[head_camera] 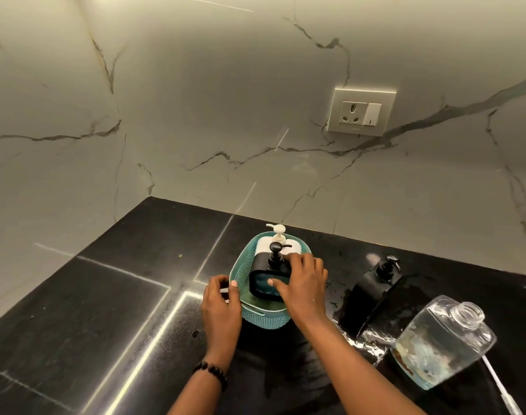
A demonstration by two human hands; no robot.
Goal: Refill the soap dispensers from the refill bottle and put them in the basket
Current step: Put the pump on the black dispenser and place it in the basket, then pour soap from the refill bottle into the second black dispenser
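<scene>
Refill bottle [441, 342] nearest; right hand [300, 283] clasps black dispenser [270, 277] inside basket [243, 265]; left hand [221, 304] grips rim.

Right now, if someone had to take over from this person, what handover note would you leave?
Left hand: steadies the teal basket by its near-left rim.
Right hand: fingers on the black dispenser, setting it into the basket.
Done: white dispenser already in the basket, behind the black one.
Left: second black dispenser stands on the wet counter; the clear bottle stands uncapped at right.
</scene>
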